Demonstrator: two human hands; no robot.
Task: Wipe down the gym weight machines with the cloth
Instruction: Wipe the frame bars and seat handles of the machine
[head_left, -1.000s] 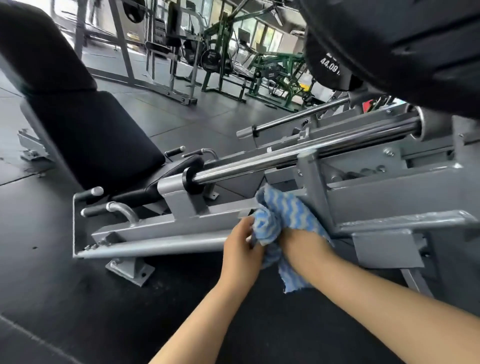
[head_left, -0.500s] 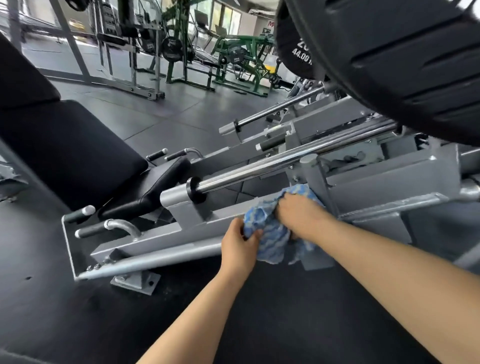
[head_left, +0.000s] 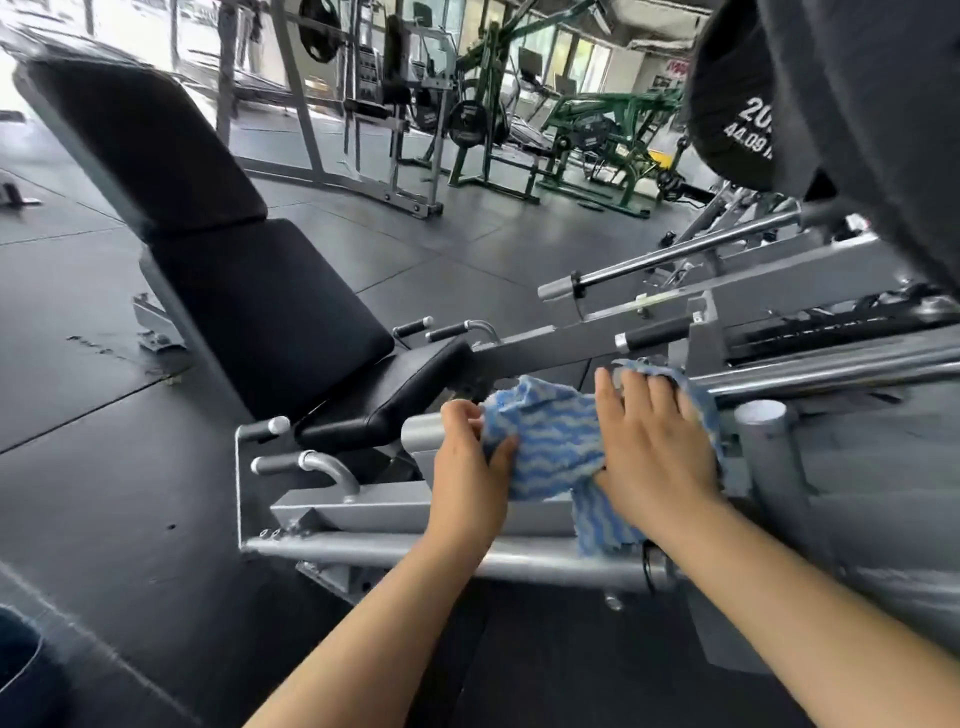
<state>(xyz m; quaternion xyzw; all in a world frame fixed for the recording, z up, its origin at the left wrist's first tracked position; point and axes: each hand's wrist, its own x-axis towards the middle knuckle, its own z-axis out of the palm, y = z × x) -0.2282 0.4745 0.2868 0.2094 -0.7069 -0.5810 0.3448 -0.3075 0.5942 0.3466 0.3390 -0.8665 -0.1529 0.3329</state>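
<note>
A blue-and-white wavy cloth is spread over the chrome guide rod and the grey frame of the leg press machine. My right hand lies flat on the cloth with its fingers straight, pressing it against the rod. My left hand pinches the cloth's left edge between thumb and fingers. A loose end of the cloth hangs down below my right wrist.
The machine's black padded seat and backrest stand to the left. Large black weight plates hang close at the upper right. Side handles stick out at the frame's left end. Green and grey machines stand on the dark rubber floor behind.
My right hand has opened flat and moved the cloth up from the lower frame onto the chrome rod. The left hand followed, still holding the cloth's edge. The camera has shifted.
</note>
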